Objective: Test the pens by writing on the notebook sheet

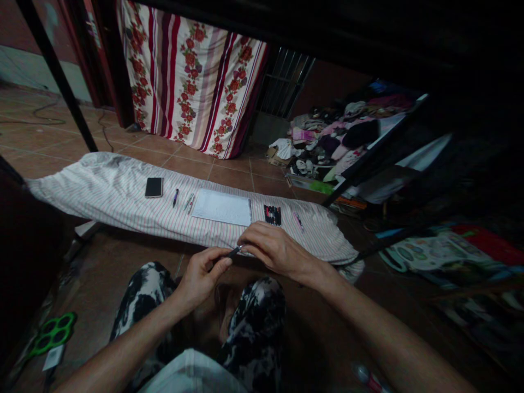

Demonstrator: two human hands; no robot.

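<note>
In front of my knees, my left hand (pixel 208 270) grips a dark pen (pixel 234 252) by its barrel between thumb and fingers. At the pen's other end, my right hand (pixel 272 246) pinches a small shiny tip; its fingertips partly hide that end. Just beyond my hands lies an open spiral notebook (pixel 221 206) with faint marks on its page. To its left are two slim pens (pixel 189 203), a purple-and-black pen (pixel 176 197) and a dark phone-like slab (pixel 154 187). On its right sit a row of dark pens or markers (pixel 272 214) and a pink pen (pixel 298 221).
A striped cloth (pixel 118 202) covers the long low surface under these things. Dark frame bars (pixel 61 76) rise at both sides. Behind hang a floral curtain (pixel 192 82) and a heap of clothes (pixel 327 142). A green-handled object (pixel 51 334) lies at lower left.
</note>
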